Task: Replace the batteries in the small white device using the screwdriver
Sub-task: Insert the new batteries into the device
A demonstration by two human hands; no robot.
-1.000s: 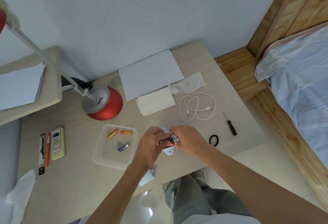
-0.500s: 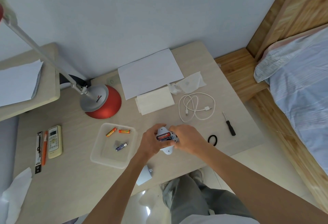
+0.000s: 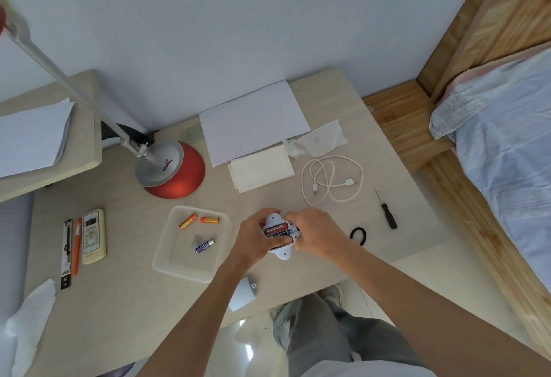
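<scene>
The small white device (image 3: 282,252) is held over the desk with its battery bay facing up; red and black batteries (image 3: 276,230) sit in the bay. My left hand (image 3: 253,238) grips its left side. My right hand (image 3: 316,235) holds its right side, fingertips on the batteries' end. The black-handled screwdriver (image 3: 387,211) lies on the desk to the right, untouched. A clear plastic tray (image 3: 167,260) to the left holds two orange batteries (image 3: 199,220) and a blue one (image 3: 204,246). The white battery cover (image 3: 244,293) lies by the desk's front edge, partly under my left forearm.
A red-based desk lamp (image 3: 171,169) stands at the back left. White paper (image 3: 253,121), a coiled white cable (image 3: 332,179) and a black hair tie (image 3: 358,235) lie around the hands. A remote (image 3: 94,236) and pens lie at the left. A bed (image 3: 507,153) is to the right.
The device has been turned so the battery bay faces up more plainly, and my left hand's fingers have shifted off the bay. Both hands stay at the same spot.
</scene>
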